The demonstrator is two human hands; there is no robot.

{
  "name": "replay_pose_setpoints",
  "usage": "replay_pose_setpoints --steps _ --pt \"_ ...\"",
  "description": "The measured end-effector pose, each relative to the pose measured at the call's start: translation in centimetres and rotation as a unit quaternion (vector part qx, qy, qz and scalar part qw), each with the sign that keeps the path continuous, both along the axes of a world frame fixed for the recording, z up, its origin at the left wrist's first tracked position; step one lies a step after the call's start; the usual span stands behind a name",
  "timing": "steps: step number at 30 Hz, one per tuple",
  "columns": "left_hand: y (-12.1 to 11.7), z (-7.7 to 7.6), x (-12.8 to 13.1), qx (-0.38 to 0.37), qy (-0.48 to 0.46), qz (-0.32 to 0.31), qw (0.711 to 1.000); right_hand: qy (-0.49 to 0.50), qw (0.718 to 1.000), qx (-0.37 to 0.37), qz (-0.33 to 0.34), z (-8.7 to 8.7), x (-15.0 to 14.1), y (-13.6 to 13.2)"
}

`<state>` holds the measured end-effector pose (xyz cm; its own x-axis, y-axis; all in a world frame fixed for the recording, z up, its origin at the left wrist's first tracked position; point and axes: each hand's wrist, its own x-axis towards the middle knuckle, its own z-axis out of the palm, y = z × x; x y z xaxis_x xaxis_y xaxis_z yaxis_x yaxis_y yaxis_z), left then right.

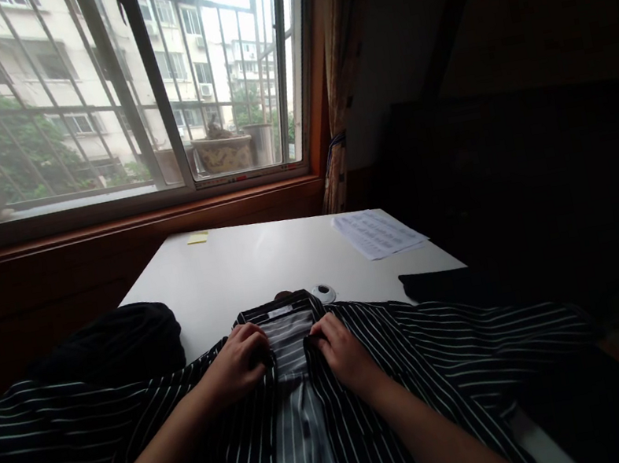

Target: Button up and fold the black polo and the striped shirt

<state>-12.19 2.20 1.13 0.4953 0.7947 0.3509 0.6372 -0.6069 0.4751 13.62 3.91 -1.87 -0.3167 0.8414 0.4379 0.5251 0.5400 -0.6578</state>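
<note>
A black shirt with white stripes (379, 355) lies spread over the table, front open, collar at the far end and sleeves out to both sides. Its greyish inside and a small white label show between the two front edges. My left hand (242, 359) is closed on the left front edge just below the collar. On the opposite edge, at about the same height, my right hand (339, 350) pinches the cloth between thumb and fingers. The shirt's lower end runs out of view at the bottom.
The white table (255, 261) carries a dark bundle of cloth (119, 345) at left, printed papers (379, 234) at far right and a yellow sticky note (197, 238). A round white fitting (323, 293) sits just beyond the collar. Behind stands a barred window (211, 81) with a curtain (334, 83).
</note>
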Motion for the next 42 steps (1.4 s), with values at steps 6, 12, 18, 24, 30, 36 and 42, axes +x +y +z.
replay_pose_setpoints --steps 6,12,18,24,30,36,42 --pt "0.4 -0.4 -0.8 0.006 -0.027 -0.028 0.999 -0.002 1.000 0.004 -0.002 -0.1 -0.1 0.0" --pt "0.7 -0.9 -0.8 0.029 -0.032 -0.040 0.998 0.012 1.000 0.006 0.003 -0.1 0.0 0.0" --pt "0.5 -0.4 -0.7 0.018 -0.041 -0.031 0.998 0.021 1.000 0.010 0.007 0.2 -0.1 -0.1" --pt "0.0 0.0 0.3 0.026 -0.070 -0.011 0.997 0.027 0.999 0.023 0.026 1.1 -0.2 -0.8" --pt "-1.1 0.1 1.7 -0.005 -0.150 0.016 0.988 0.050 0.995 0.062 0.066 1.5 -0.2 -1.1" --pt "-1.7 -1.1 2.6 -0.042 -0.196 0.006 0.980 0.056 0.990 0.080 0.102 1.6 -0.4 -1.3" --pt "-1.2 -1.9 2.3 -0.060 -0.199 -0.004 0.978 0.050 0.987 0.087 0.124 1.7 -0.5 -1.6"
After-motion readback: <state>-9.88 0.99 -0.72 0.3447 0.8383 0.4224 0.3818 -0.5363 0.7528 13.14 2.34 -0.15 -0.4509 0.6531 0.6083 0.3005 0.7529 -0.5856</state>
